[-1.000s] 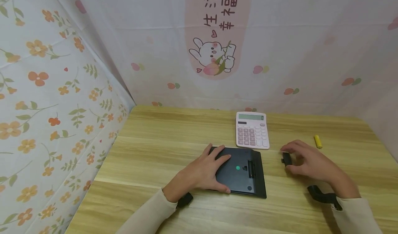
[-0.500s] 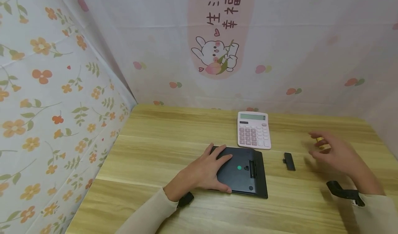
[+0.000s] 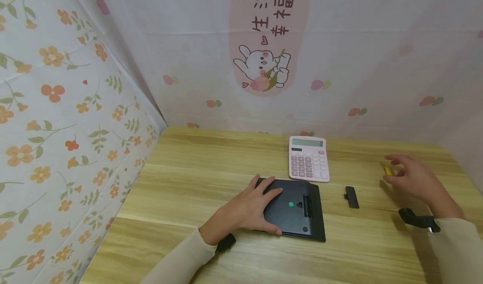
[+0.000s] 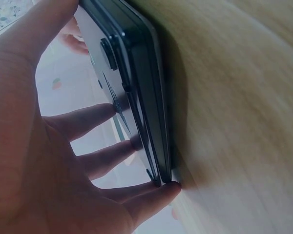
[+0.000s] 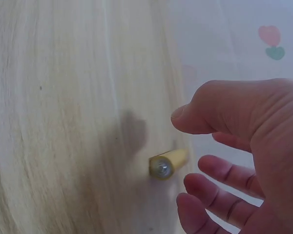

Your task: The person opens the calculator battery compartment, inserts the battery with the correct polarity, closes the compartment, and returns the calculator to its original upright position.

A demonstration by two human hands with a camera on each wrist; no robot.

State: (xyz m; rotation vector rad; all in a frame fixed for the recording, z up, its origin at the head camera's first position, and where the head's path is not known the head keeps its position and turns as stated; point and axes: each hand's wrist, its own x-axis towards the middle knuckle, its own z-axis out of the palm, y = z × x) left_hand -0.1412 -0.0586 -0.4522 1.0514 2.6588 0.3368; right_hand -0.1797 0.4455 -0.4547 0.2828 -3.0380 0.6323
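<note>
A black flat device (image 3: 286, 221) lies back side up on the table, with an open battery slot (image 3: 307, 205) near its right edge. My left hand (image 3: 247, 206) rests on it, fingers spread over the back and thumb at the near edge; the left wrist view shows the fingers (image 4: 102, 158) fairly straight against it. To the right, my right hand (image 3: 416, 181) hovers around a yellow battery (image 3: 388, 171). In the right wrist view, the battery (image 5: 168, 165) stays apart from the thumb and fingers. A small black battery cover (image 3: 351, 197) lies between device and right hand.
Behind the device stands a white and pink calculator (image 3: 308, 158), lying face up. Patterned cloth (image 3: 339, 66) hangs along the table's back edge and another (image 3: 75, 129) along the left side. The wooden table (image 3: 196, 162) extends around the objects.
My right hand has let go of the battery cover, leaving it on the table, and moved right to the yellow battery. The left hand has stayed on the device.
</note>
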